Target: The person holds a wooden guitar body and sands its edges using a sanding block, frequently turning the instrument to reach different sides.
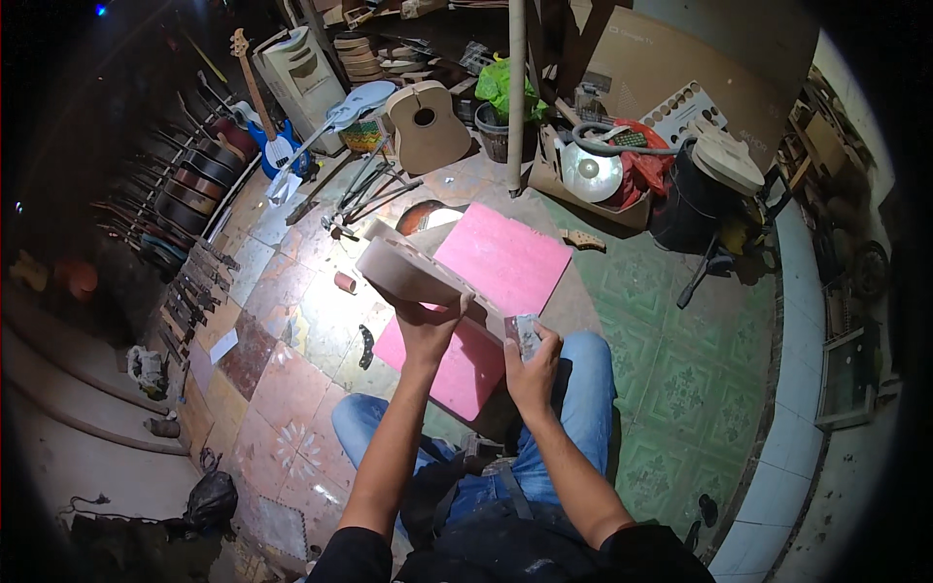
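Left hand [426,328]: gripping the near edge of the unfinished guitar body [418,277], which is tilting above the mat [501,257].
Right hand [530,364]: holding a sanding block [523,335] against the body's right end.
Mat: lying on the tiled floor [292,330], before the knees.
Acoustic guitar [428,124]: leaning behind the mat.
Bucket [493,131]: sitting right of that guitar.

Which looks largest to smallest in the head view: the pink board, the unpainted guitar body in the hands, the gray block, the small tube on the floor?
1. Pink board
2. Unpainted guitar body, though it is nearer the camera
3. Gray block
4. Small tube
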Available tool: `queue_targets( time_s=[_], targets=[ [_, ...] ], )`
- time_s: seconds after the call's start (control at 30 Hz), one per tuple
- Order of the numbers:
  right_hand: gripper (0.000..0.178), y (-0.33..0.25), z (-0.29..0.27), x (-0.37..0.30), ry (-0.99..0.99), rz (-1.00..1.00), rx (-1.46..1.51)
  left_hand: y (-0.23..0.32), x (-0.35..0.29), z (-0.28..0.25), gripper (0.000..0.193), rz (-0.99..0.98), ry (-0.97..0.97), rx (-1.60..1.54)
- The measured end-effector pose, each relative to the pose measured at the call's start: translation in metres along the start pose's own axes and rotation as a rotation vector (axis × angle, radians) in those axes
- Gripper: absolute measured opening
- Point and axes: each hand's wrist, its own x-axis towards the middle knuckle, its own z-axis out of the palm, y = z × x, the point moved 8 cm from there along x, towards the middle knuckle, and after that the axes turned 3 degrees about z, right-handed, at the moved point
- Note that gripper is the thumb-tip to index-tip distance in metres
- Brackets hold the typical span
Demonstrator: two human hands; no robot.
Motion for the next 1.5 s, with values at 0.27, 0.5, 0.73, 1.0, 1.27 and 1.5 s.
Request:
queue_targets(
  time_s=[0.27,0.5,0.73,1.0,1.27,1.5],
  targets=[
    [0.051,-0.005,0.018,-0.016,-0.22,0.085,0.167,0.017,0.049,-0.009,0.111,0.138,-0.009,0.367],
    [0.052,0.015,0.035,-0.018,-0.326,0.221,0.352,-0.027,0.038,0.016,0.104,-0.074,-0.182,0.331],
    [0.05,0.059,0.035,-0.017,-0.325,0.388,0.504,-0.039,0.026,0.019,0.083,-0.194,-0.148,0.378],
    [0.044,0.119,0.051,-0.04,-0.397,0.596,0.551,-0.036,0.051,-0.006,0.05,-0.182,0.005,0.37],
    [0.043,0.145,0.063,-0.044,-0.365,0.654,0.634,-0.002,0.106,-0.033,0.067,0.156,0.245,0.15],
    [0.041,0.104,0.049,-0.027,-0.357,0.646,0.66,0.02,0.137,-0.016,0.045,-0.213,-0.158,-0.298]
  ],
)
